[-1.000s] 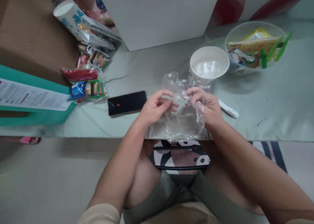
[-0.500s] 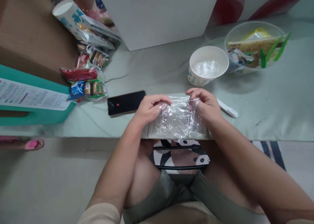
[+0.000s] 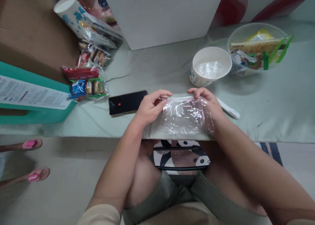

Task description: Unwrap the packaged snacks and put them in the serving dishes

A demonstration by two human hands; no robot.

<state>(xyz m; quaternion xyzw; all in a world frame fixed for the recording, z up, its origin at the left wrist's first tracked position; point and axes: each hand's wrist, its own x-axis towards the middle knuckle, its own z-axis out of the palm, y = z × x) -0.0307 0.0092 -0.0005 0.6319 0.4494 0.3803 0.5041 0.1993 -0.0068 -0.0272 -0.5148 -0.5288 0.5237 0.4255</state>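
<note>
A crinkled sheet of clear plastic film [image 3: 185, 115], perhaps a bag, stretches between my hands at the table's front edge. My left hand [image 3: 152, 106] pinches its left side between thumb and fingers. At the other end, my right hand [image 3: 206, 103] grips the film's upper right part, and some of the plastic drapes over that palm. Just beyond stands a paper cup [image 3: 197, 78] with clear crumpled plastic inside. A white slim-handled object [image 3: 228, 108] lies beside my right hand, partly hidden by it. Left of my left hand rests a black phone [image 3: 127, 102].
A clear bowl [image 3: 283, 62] of packaged snacks stands at the back right. Snack packets [image 3: 82, 73] and stacked paper cups [image 3: 71, 14] lie by a cardboard box [image 3: 29, 37] at left. A white box [image 3: 164, 18] stands behind. Another person's sandalled feet [image 3: 39, 174] are on the floor.
The film between my hands is spread flatter and wider, with its right part now over my right palm. A second sandalled foot has come into view at the left.
</note>
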